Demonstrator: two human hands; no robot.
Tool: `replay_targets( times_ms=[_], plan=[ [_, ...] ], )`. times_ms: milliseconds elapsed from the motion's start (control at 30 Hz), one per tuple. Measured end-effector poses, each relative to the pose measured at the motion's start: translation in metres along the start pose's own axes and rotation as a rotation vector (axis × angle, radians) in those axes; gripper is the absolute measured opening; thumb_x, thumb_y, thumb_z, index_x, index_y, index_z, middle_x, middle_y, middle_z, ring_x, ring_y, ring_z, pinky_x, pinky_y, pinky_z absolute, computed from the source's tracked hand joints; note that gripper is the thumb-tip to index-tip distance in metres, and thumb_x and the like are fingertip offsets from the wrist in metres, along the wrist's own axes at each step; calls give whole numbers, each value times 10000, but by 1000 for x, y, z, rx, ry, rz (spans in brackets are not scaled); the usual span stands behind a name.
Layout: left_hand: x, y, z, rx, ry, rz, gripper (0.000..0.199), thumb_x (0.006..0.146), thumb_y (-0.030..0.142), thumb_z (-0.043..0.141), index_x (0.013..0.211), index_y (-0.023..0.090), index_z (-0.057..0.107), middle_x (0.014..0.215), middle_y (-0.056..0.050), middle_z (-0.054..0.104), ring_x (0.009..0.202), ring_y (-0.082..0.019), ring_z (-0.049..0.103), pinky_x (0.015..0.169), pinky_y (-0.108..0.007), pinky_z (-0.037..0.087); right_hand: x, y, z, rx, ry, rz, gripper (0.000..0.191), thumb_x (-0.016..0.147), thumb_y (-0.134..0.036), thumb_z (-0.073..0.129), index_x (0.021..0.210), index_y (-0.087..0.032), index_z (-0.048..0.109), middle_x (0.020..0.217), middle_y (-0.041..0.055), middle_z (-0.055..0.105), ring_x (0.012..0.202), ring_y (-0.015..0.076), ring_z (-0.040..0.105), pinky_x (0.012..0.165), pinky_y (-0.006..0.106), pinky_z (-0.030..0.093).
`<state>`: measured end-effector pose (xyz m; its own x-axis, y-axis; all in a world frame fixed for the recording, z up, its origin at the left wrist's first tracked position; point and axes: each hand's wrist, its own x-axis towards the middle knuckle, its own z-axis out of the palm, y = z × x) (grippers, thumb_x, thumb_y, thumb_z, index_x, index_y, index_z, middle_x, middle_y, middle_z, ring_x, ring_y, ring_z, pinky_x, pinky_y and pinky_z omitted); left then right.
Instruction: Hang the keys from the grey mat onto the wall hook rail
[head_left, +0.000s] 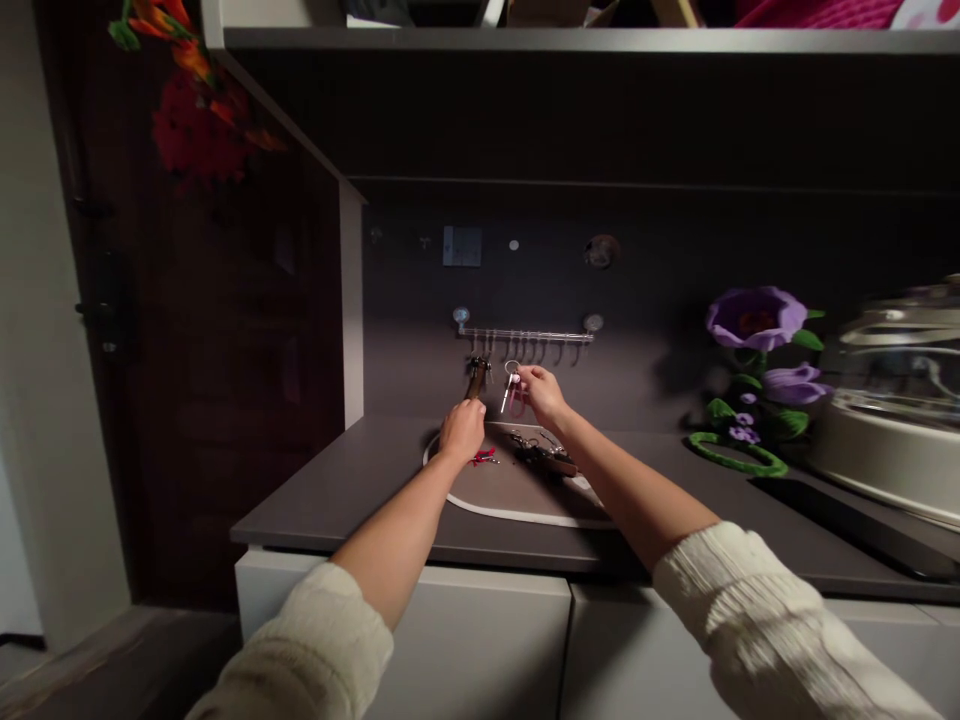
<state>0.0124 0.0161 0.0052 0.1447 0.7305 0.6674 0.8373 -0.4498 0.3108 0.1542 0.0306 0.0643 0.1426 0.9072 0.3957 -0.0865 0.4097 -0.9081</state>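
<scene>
Right hand (pixel 543 392) pinches key (pixel 505 394), hanging between it and left hand (pixel 463 430).

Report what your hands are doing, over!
Right hand: holding key, below hook rail. Left hand: gripping dark strap. Other keys: on mat below.

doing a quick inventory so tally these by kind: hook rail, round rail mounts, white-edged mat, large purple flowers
hook rail: 1
round rail mounts: 2
white-edged mat: 1
large purple flowers: 2
total: 6
</scene>
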Motion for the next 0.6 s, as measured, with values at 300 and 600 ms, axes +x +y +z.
replay_targets(
  times_ms=[300, 600],
  plan=[
    [0, 0, -1, 37, 24, -53, 292, 879, 215, 283, 886, 176, 572, 920, -86, 611, 871, -176, 553, 738, -273, 383, 31, -13, 22, 21, 46, 24, 159, 803, -148, 444, 644, -159, 457, 451, -41, 452, 431, 75, 470, 505, 218, 465],
    [2, 0, -4, 46, 57, -115, 296, 880, 204, 275, 895, 169, 569, 932, -80, 612, 880, -172, 550, 755, -271, 377, 51, -13, 41, 56, 80, 85, 217, 806, -111, 424, 596, -157, 449, 406, -48, 432, 375, 64, 422, 476, 222, 465]
  ],
)
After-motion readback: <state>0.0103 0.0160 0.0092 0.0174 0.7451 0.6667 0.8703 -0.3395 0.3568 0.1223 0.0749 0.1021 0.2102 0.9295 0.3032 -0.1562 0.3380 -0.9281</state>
